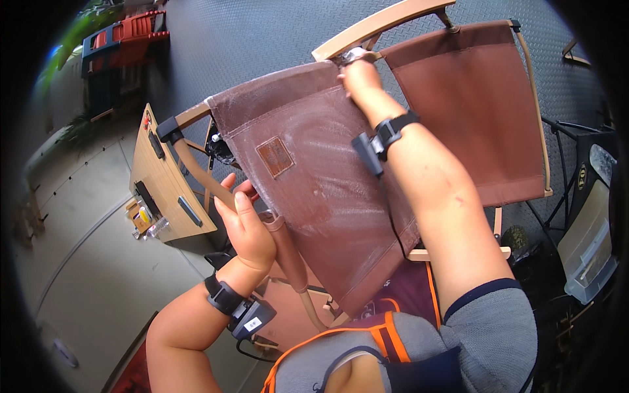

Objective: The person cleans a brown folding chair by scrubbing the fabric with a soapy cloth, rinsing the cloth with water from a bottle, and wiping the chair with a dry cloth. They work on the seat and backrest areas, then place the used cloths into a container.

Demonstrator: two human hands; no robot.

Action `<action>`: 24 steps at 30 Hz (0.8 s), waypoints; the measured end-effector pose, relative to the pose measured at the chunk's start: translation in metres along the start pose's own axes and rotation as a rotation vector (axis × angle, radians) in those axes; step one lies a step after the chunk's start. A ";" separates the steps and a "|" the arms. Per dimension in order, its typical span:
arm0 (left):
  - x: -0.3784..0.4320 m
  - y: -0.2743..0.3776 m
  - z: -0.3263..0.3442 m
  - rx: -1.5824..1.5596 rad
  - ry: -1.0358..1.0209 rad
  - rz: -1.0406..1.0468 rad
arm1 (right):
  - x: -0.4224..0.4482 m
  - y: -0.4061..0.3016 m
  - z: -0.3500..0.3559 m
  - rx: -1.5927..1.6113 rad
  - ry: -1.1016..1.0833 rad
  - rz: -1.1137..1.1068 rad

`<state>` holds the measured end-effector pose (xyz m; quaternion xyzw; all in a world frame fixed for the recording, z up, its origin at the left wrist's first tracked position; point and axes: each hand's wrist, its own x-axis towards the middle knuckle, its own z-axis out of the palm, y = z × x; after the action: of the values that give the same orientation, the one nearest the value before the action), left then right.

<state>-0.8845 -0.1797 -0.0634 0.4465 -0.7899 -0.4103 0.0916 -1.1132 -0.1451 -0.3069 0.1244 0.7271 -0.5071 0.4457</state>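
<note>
A folding chair's brown fabric panel point(324, 196) spreads in front of me, with pale, wet-looking streaks across it and a small stitched patch point(275, 157) near its left side. My left hand point(248, 233) is around the curved wood-coloured frame bar point(201, 169) at the panel's left edge. At the panel's far right corner, my right hand point(363, 76) reaches in beside the wooden armrest point(383, 27). It holds a crumpled whitish cloth or wipe point(356, 55), partly hidden by the fingers. Both wrists wear black strapped devices.
A second brown fabric panel point(471, 118) on a wooden frame stands to the right. On the left is a wood-topped table point(172, 196) with small items. A clear plastic bin point(589, 250) sits at far right. Red and dark crates point(125, 39) stand on the textured metal floor point(236, 39).
</note>
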 end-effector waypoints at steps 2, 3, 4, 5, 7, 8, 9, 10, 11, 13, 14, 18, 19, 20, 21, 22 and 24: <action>0.000 -0.001 -0.001 -0.040 -0.008 0.014 | 0.010 0.015 -0.015 0.006 0.079 0.107; -0.001 -0.001 -0.002 -0.027 0.004 -0.004 | 0.006 0.033 -0.020 -0.081 0.130 -0.006; -0.001 0.000 -0.002 -0.029 0.004 -0.004 | -0.002 0.051 -0.024 -0.097 0.135 -0.010; -0.003 0.000 0.001 -0.043 -0.006 0.033 | -0.015 0.075 -0.028 -0.021 0.042 -0.012; -0.002 0.003 0.001 -0.022 0.002 0.023 | -0.050 0.124 -0.039 -0.346 0.064 -0.083; -0.002 0.004 0.002 -0.012 0.002 0.021 | -0.062 0.143 -0.044 -0.250 0.002 0.138; -0.001 0.005 0.002 -0.021 0.002 0.035 | -0.071 0.155 -0.046 -0.125 -0.018 0.406; 0.000 0.005 0.002 -0.023 0.002 0.036 | -0.073 0.161 -0.047 -0.240 -0.058 0.170; -0.001 0.005 0.002 -0.012 0.011 0.008 | -0.067 0.153 -0.047 -0.348 -0.052 0.006; -0.002 0.004 0.000 -0.023 0.000 0.037 | -0.038 0.121 -0.041 -0.462 -0.011 -0.299; -0.002 0.002 0.000 -0.026 0.001 0.040 | -0.015 0.092 -0.032 -0.345 -0.002 -0.303; -0.002 -0.003 -0.001 -0.068 0.021 0.009 | 0.036 0.024 -0.017 0.330 -0.136 0.430; -0.002 -0.004 -0.001 -0.112 0.009 0.020 | 0.025 0.036 -0.020 0.118 -0.177 0.223; -0.002 -0.004 0.000 -0.093 0.017 0.023 | 0.011 0.051 -0.025 -0.097 -0.171 0.017; -0.002 -0.003 0.000 -0.072 0.029 0.002 | -0.020 0.084 -0.028 -0.385 -0.105 -0.096; -0.002 -0.002 0.000 -0.071 0.025 0.009 | -0.050 0.116 -0.032 -0.520 -0.018 -0.129; -0.001 0.000 0.002 -0.079 0.020 0.026 | -0.112 0.182 -0.051 -0.385 -0.022 0.056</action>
<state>-0.8849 -0.1780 -0.0649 0.4366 -0.7776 -0.4356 0.1225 -0.9601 0.0111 -0.3297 0.0517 0.8021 -0.3472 0.4831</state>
